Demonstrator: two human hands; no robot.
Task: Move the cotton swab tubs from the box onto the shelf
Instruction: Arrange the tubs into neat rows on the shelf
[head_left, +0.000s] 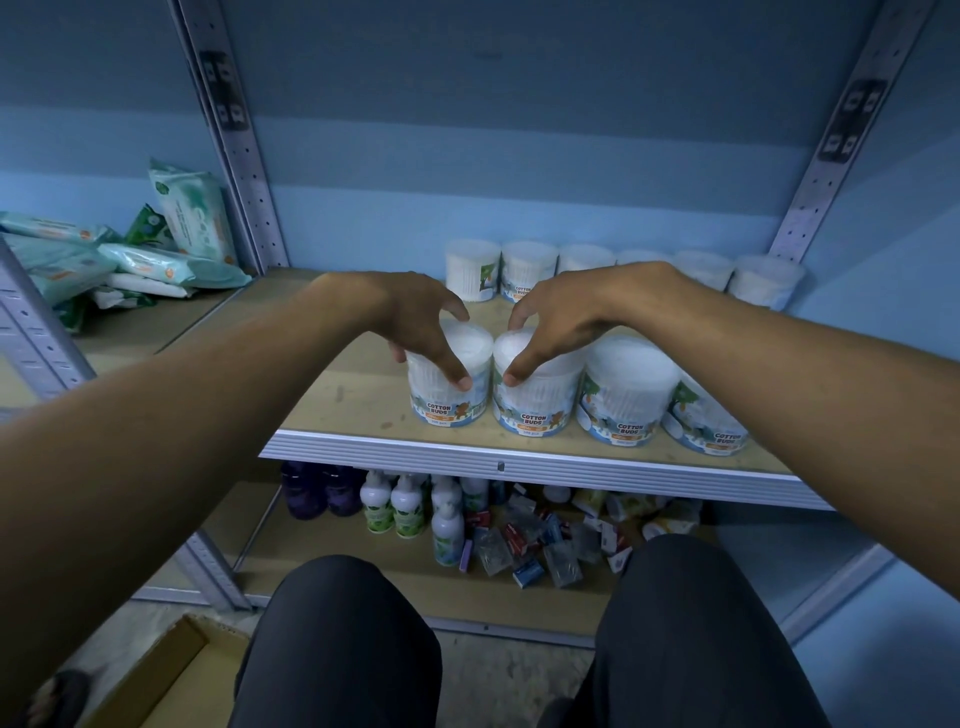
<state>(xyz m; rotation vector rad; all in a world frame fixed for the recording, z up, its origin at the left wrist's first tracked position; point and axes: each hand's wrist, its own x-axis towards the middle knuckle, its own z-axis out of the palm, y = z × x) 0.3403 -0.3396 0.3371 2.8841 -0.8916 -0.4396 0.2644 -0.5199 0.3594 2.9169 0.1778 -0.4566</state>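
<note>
Currently seating two clear round cotton-bud tubs — left one (451, 382), right one (535, 392) — side by side near wooden shelf (353, 395) front edge: left hand (421, 325), right hand (556, 322) each clamped over one, extending front row.

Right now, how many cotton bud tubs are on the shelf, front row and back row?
Front row tubs: 4, the leftmost tub under the left hand, its neighbour under the right hand, then two more.
Back row tubs: 6, from the left-end tub to the right-end tub.
Total: 10
</note>
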